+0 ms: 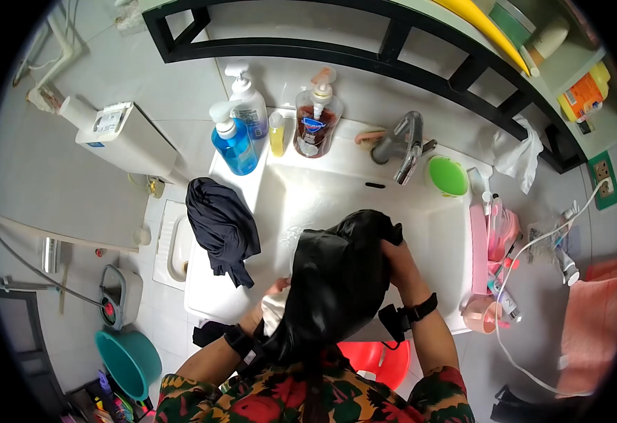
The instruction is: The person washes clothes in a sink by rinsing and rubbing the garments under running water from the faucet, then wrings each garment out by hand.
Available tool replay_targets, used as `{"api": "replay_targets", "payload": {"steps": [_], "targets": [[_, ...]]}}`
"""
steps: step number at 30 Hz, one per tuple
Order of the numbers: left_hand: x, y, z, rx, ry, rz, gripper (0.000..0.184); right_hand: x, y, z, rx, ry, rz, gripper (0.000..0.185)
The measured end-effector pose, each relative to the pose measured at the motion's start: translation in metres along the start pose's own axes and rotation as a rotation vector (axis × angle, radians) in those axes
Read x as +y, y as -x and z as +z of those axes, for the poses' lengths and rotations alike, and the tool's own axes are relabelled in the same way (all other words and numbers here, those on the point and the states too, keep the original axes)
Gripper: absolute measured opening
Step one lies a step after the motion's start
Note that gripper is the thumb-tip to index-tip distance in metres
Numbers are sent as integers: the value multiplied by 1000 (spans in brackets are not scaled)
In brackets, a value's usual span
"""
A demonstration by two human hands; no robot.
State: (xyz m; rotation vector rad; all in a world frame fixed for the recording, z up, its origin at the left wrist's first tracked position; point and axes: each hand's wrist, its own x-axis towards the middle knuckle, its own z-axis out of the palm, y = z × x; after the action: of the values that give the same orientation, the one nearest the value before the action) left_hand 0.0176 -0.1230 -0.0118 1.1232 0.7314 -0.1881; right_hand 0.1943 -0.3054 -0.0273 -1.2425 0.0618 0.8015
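Note:
A shiny black leather-look garment (333,275) is bunched up between my hands over the front of the white sink (273,211). My right hand (398,262) grips its right side, the fingers partly hidden behind the folds. On the other side, my left hand (277,287) is closed on the garment's edge, beside a pale cloth part (274,311) that looks like lining. Most of the left fingers are covered. A dark navy cloth (222,229) lies crumpled on the sink's left ledge. The chrome faucet (410,148) stands behind the basin.
Pump bottles, one blue (236,148) and one dark red (317,123), stand on the back left ledge. A green bowl (447,176) sits at the back right corner. Toiletries and a pink cup (480,314) line the right side. Below is a red basin (379,359).

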Motion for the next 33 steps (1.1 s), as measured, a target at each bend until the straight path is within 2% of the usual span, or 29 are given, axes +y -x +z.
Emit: {"api": "replay_targets", "payload": {"steps": [4,5,7,9,10,12,13,15,16,17,19,20,21,23,24,26,28,30,33], "targets": [[0,1,0,62,11,-61,33,6,-1,-11,24,259,69,33],[-1,-4,-11,-128,205,-177,34,8,3,-9,3,270,19,31],[-7,-10,-17,-314,404,-288,35,13,10,-5,-24,284,-27,30],[-18,-13,-20,-259,296,-255,36,21,18,2,85,1,-55,31],[-25,-14,-21,-240,258,-245,36,36,11,-8,71,-185,-32,31],[-36,-11,-21,-188,69,170,37,49,7,-17,14,-303,-37,33],[-31,-11,-23,-187,65,168,37,50,7,-17,-42,-421,-42,35],[-8,-11,-27,-361,589,-534,33,42,10,-11,-34,-417,-96,38],[20,2,-15,-216,410,-489,39,39,11,-9,-27,-406,-149,41],[23,-1,-16,-215,406,-494,39,38,11,-11,-22,-410,-148,41],[26,-4,-19,-229,230,-358,40,37,12,-17,-147,-458,-58,48],[31,-3,-16,-204,161,-272,44,37,13,-17,-141,-462,-59,48],[35,-5,-15,-207,158,-275,44,34,14,-13,-167,-404,3,49],[43,-9,-18,-248,-66,-172,63,29,14,-6,-188,-350,61,50],[37,-15,-20,-184,-185,-85,68,28,13,-2,-234,-269,90,48],[37,-17,-22,-240,-289,-76,75,25,12,5,-310,-125,146,40],[45,-12,-17,-261,-347,-81,76,38,7,6,-298,-51,141,37],[31,-19,-22,-242,-470,64,78,38,8,21,-217,52,138,26],[31,-21,-22,-186,-599,41,80,48,0,25,-216,186,80,19]]}}
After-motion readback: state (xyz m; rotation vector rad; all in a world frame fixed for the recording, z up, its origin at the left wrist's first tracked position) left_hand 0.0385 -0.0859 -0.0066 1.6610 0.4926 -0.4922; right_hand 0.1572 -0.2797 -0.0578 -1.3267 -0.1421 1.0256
